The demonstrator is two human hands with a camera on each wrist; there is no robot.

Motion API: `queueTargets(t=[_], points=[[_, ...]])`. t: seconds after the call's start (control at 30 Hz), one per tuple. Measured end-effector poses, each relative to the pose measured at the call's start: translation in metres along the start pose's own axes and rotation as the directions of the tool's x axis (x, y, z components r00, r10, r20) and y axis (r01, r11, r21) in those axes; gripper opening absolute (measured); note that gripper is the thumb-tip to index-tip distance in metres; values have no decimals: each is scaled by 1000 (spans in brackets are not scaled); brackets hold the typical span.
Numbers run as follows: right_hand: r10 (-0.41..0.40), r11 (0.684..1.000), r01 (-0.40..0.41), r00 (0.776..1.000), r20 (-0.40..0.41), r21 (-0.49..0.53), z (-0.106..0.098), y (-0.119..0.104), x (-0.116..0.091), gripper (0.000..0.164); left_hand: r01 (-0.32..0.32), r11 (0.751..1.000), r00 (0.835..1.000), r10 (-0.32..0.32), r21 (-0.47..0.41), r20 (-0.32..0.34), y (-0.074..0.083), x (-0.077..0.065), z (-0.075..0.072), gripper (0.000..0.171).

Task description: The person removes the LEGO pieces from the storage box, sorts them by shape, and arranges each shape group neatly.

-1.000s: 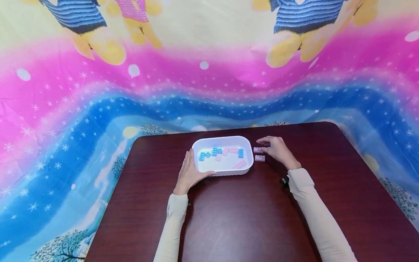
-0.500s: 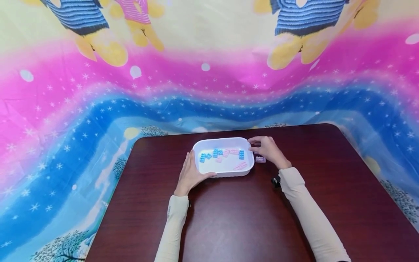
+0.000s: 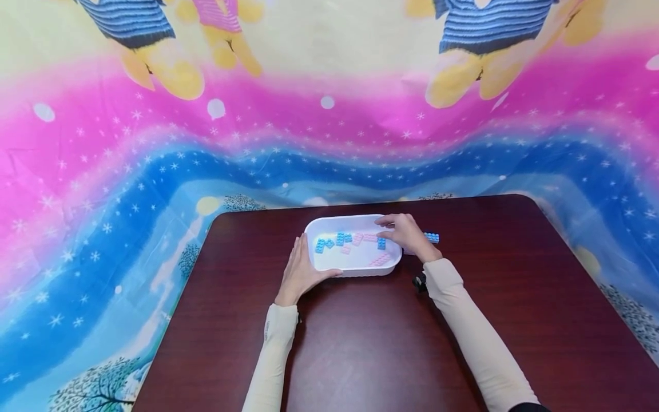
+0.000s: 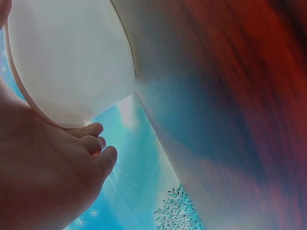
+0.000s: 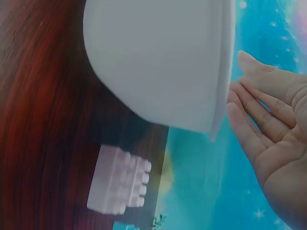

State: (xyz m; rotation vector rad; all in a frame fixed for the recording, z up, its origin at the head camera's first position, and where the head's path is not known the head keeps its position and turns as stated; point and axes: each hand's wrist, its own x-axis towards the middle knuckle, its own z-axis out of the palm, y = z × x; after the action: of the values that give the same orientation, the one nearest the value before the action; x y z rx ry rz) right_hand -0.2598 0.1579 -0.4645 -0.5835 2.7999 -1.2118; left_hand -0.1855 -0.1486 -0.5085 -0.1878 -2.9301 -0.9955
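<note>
Gripping the white tray (image 3: 360, 272) by its left end with my left hand (image 3: 297, 274). Right hand (image 3: 407, 233) loose, nothing held, over the right end. Blue bricks (image 3: 340, 238) and pink bricks (image 3: 357, 239) inside; pale pink bricks (image 5: 104, 179) beside it on tabletop (image 3: 360, 337).

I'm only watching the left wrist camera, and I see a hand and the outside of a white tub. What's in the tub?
Observer: The head view shows small blue blocks and pink blocks lying inside the tub.

Operator: Ooh! And where's the other hand?

Observer: In the head view, the right hand reaches over the tub's right end, with its fingertips above the inside.

Operator: Did any blocks get left out?

Observer: Yes. The right wrist view shows a pale pinkish block on the table, outside the tub.
</note>
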Motion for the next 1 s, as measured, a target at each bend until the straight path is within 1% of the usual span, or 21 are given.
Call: queueTargets(t=[0.1, 0.33, 0.43, 0.53, 0.7, 0.77, 0.87, 1.0], points=[[-5, 1000, 5, 1000, 19, -1, 4, -3, 5, 37, -5, 1000, 1000, 5, -3, 1, 1, 1, -1, 138], [-54, 996, 58, 997, 52, -73, 19, -5, 18, 32, -12, 1000, 1000, 12, -3, -3, 1, 2, -1, 139], [-53, 995, 58, 996, 67, -79, 24, -5, 21, 31, -9, 1000, 1000, 9, -4, 0, 1, 2, -1, 139], [-71, 993, 77, 994, 79, -88, 29, -5, 24, 30, -6, 1000, 1000, 6, -2, 2, 0, 2, 0, 139], [-123, 981, 136, 988, 98, -137, 38, -5, 32, 29, -1, 1000, 1000, 1, 3, 5, -1, 1, 0, 139], [-141, 978, 156, 984, 109, -142, 41, -5, 35, 30, 0, 1000, 1000, 0, 2, 4, -1, 1, 0, 139], [-156, 978, 172, 979, 129, -121, 45, -7, 40, 31, -1, 1000, 1000, 1, -4, 1, 0, 0, 0, 139], [-180, 970, 200, 973, 147, -140, 49, -9, 44, 33, -1, 1000, 1000, 1, -7, -5, -1, 1, 1, 138]])
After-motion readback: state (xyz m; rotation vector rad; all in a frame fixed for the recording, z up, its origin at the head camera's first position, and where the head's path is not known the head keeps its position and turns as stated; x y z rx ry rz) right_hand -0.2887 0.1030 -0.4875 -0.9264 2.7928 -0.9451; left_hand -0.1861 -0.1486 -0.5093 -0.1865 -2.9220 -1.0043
